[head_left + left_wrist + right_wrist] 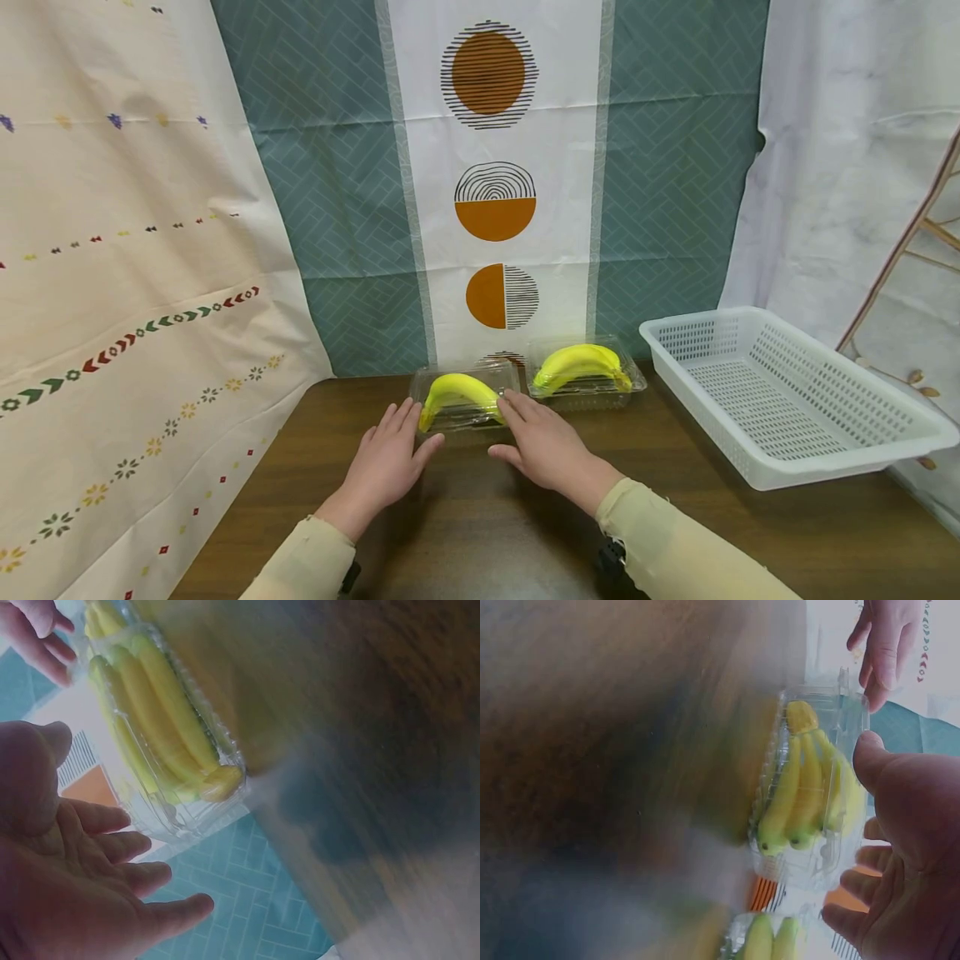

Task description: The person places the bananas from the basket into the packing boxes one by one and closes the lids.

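A clear plastic clamshell box with a bunch of yellow bananas inside stands at the back of the table. My left hand is at its left end, fingers straight and thumb spread. At the right end is my right hand, its fingertips overlapping the box's corner in the head view. Both wrist views show the lid closed over the bananas, and relaxed fingers with nothing gripped. To the right, a second clear box holds another bunch of bananas.
A white perforated plastic basket stands on the right side of the brown wooden table. Patterned cloths hang behind and on both sides, the teal and white one right behind the boxes.
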Tool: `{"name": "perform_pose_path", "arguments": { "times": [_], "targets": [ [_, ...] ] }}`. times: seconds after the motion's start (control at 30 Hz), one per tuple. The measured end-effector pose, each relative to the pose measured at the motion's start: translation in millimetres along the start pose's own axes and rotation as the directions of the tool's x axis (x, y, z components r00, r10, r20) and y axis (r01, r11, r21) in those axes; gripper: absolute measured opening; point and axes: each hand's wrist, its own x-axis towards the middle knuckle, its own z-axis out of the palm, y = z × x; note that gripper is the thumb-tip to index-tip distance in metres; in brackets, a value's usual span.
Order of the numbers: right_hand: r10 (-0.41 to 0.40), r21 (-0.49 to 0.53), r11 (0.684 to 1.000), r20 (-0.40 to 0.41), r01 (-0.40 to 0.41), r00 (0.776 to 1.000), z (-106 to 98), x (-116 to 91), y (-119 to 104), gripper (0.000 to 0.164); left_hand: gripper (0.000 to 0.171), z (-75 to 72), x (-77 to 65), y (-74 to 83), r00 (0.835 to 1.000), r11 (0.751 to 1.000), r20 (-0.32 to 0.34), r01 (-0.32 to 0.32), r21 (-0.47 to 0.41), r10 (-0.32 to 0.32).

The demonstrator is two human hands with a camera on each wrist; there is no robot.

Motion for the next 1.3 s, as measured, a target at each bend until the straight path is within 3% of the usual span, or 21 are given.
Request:
{"name": "perform_pose_path", "arguments": {
  "times": [0.73, 1.0, 1.3],
  "targets": [
    [0.087, -0.026, 0.996, 0.08, -0.085, 0.993, 3.2, 24.8, 9.0, 0.081, 0.083, 6.3, 30.0, -4.3, 1.0, 0.999, -0.005, 0.011, -0.038, -0.011],
    [0.078, -0.043, 0.996, 0.061, -0.076, 0.995, 0.1, 32.6, 9.6, 0.079, 0.083, 5.4, 39.2, -1.5, 1.0, 0.999, 0.001, 0.023, -0.042, -0.023],
    [0.1, -0.009, 0.995, 0.091, -0.1, 0.991, 11.7, 45.3, 19.8, 0.084, 0.085, 9.2, 49.9, -5.8, 0.999, 0.998, 0.016, 0.038, -0.048, -0.037]
  ]
}}
